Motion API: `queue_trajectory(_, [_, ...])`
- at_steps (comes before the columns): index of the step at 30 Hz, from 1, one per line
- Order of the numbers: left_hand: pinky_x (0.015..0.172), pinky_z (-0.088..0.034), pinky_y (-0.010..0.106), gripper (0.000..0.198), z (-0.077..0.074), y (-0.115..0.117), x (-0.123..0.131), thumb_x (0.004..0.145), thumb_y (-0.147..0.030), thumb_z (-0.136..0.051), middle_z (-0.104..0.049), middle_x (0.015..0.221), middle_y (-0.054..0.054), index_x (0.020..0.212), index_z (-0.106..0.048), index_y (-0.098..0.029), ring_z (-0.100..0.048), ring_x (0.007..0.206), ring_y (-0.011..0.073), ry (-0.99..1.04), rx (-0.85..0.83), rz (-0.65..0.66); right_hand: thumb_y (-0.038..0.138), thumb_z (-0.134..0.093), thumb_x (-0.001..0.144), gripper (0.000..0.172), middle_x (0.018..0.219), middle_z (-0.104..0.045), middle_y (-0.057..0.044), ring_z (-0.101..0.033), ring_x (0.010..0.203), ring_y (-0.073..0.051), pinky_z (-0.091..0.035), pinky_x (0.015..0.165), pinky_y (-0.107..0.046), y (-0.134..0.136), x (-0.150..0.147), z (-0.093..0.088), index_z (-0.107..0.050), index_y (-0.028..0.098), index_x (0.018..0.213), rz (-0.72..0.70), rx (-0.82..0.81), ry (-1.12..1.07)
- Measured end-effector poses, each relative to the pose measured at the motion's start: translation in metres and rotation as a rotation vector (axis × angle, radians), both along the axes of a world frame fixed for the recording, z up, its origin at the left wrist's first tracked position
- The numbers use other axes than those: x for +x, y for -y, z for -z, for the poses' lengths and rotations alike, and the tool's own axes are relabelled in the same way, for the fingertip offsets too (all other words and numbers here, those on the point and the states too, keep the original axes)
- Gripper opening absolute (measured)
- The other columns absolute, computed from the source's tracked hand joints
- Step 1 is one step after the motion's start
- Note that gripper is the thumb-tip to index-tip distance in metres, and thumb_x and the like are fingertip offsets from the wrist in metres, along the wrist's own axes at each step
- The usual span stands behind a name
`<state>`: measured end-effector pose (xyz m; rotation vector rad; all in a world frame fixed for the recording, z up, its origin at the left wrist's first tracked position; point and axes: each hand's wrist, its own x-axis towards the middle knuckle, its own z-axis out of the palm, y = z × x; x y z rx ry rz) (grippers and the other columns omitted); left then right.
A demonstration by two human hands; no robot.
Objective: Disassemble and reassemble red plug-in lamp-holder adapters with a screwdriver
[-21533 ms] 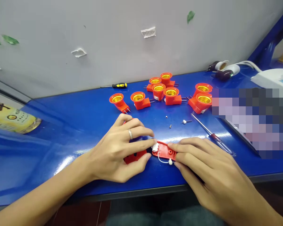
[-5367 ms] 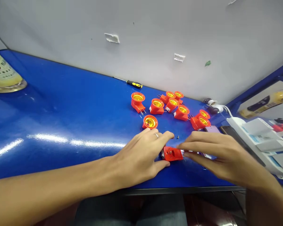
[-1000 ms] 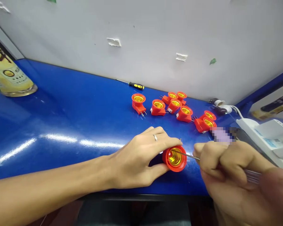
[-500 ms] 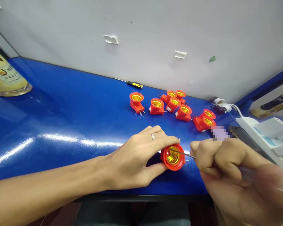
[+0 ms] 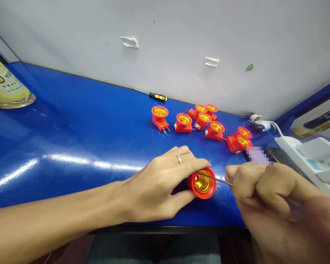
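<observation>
Near the front of the blue table, my left hand (image 5: 165,183) grips a red plug-in lamp socket (image 5: 192,182) between thumb and fingers. The socket's gold threaded opening is tipped toward me. My right hand (image 5: 275,194) is closed around a screwdriver (image 5: 221,180), whose handle is mostly hidden in the fist. The thin metal shaft runs leftward into the threaded opening; its tip is near the inner wall, and I cannot tell exactly what it touches. A small screw (image 5: 209,161) appears just beyond the left fingertips.
Several red lamp sockets (image 5: 183,124) stand behind my hands. A black and yellow screwdriver (image 5: 157,97) lies along the wall. A yellow-labelled bottle (image 5: 9,86) is at far left. White cables (image 5: 275,127), a phone-like dark object (image 5: 284,157) and a white holder (image 5: 316,157) are at right.
My right hand has shifted slightly right, with the screwdriver shaft still inside the socket. My left hand keeps the same hold. The view has tilted slightly.
</observation>
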<state>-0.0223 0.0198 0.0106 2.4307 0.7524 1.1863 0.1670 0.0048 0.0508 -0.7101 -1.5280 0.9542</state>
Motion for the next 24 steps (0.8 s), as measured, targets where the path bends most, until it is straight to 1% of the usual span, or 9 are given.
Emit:
queue_trajectory(3, [0.086,-0.054,0.033,0.04,0.0,-0.001,0.0,0.086,-0.007,-0.058,-0.067,0.097,0.008,0.125,-0.054,-0.01,-0.06,0.091,0.0176,0.012,0.024,0.003,0.059,-0.043,0.097,0.063,0.046,-0.022,0.003,-0.03,0.042,-0.009,-0.025,0.041,-0.027,-0.004,-0.005,0.002,-0.027,0.017,0.053,0.024,-0.001,-0.055])
queue_trajectory(6, [0.086,-0.054,0.033,0.037,0.0,-0.002,0.001,0.087,-0.009,-0.059,-0.067,0.095,0.009,0.123,-0.055,-0.007,-0.059,0.09,0.0179,0.011,0.029,0.037,0.057,-0.042,0.096,0.06,0.046,-0.021,0.003,-0.027,0.041,-0.009,-0.022,0.041,-0.027,-0.006,-0.007,0.003,-0.027,0.018,0.054,-0.05,-0.02,-0.08])
queue_trajectory(9, [0.086,-0.054,0.032,0.032,-0.001,-0.001,0.001,0.088,-0.009,-0.059,-0.066,0.092,0.008,0.12,-0.057,-0.008,-0.06,0.089,0.0178,-0.029,-0.001,0.03,0.048,-0.052,0.092,0.053,0.047,-0.025,0.003,-0.031,0.042,-0.009,-0.027,0.043,-0.028,-0.009,-0.005,0.003,-0.029,0.018,0.055,-0.162,-0.006,0.013])
queue_trajectory(11, [0.086,-0.053,0.031,0.029,-0.003,0.0,0.001,0.088,-0.007,-0.058,-0.065,0.089,0.007,0.117,-0.059,-0.008,-0.06,0.087,0.017,-0.035,0.002,0.036,0.042,-0.053,0.092,0.048,0.048,-0.029,0.003,-0.034,0.044,-0.009,-0.029,0.046,-0.029,-0.012,-0.004,0.002,-0.031,0.018,0.056,-0.202,0.033,0.066])
queue_trajectory(14, [0.083,-0.054,0.031,0.031,-0.004,0.001,0.002,0.088,-0.007,-0.059,-0.065,0.091,0.007,0.118,-0.058,-0.009,-0.058,0.086,0.0165,-0.007,0.012,0.036,0.041,-0.051,0.092,0.047,0.048,-0.027,0.003,-0.032,0.044,-0.01,-0.028,0.046,-0.028,-0.014,-0.002,0.0,-0.03,0.018,0.057,-0.237,0.031,0.049])
queue_trajectory(16, [0.081,-0.055,0.031,0.032,-0.004,0.0,0.002,0.089,-0.009,-0.059,-0.066,0.094,0.008,0.121,-0.056,-0.01,-0.059,0.087,0.0168,0.023,0.028,0.034,0.046,-0.051,0.093,0.053,0.047,-0.023,0.003,-0.028,0.044,-0.009,-0.027,0.045,-0.028,-0.011,-0.001,-0.003,-0.027,0.018,0.056,-0.216,0.013,0.003])
queue_trajectory(19, [0.081,-0.055,0.031,0.031,-0.003,-0.001,0.002,0.091,-0.01,-0.057,-0.067,0.096,0.008,0.122,-0.055,-0.011,-0.06,0.09,0.0167,0.042,0.068,0.043,0.053,-0.046,0.097,0.06,0.047,-0.025,0.003,-0.029,0.045,-0.01,-0.029,0.045,-0.029,-0.001,0.006,-0.004,-0.024,0.017,0.055,-0.069,0.052,-0.049])
queue_trajectory(22, [0.085,-0.055,0.031,0.034,-0.003,0.0,0.002,0.09,-0.008,-0.057,-0.068,0.099,0.007,0.123,-0.054,-0.013,-0.061,0.091,0.0165,0.038,0.085,0.036,0.049,-0.044,0.1,0.055,0.051,-0.033,0.002,-0.035,0.046,-0.01,-0.037,0.048,-0.031,0.01,0.014,0.001,-0.028,0.018,0.057,-0.004,0.117,-0.028])
queue_trajectory(24, [0.086,-0.055,0.032,0.036,-0.004,0.001,0.002,0.089,-0.007,-0.058,-0.068,0.1,0.007,0.124,-0.054,-0.012,-0.061,0.092,0.0165,0.036,0.098,0.037,0.044,-0.042,0.102,0.053,0.051,-0.034,0.003,-0.036,0.044,-0.01,-0.038,0.049,-0.031,0.016,0.017,0.004,-0.029,0.018,0.057,0.043,0.166,0.005])
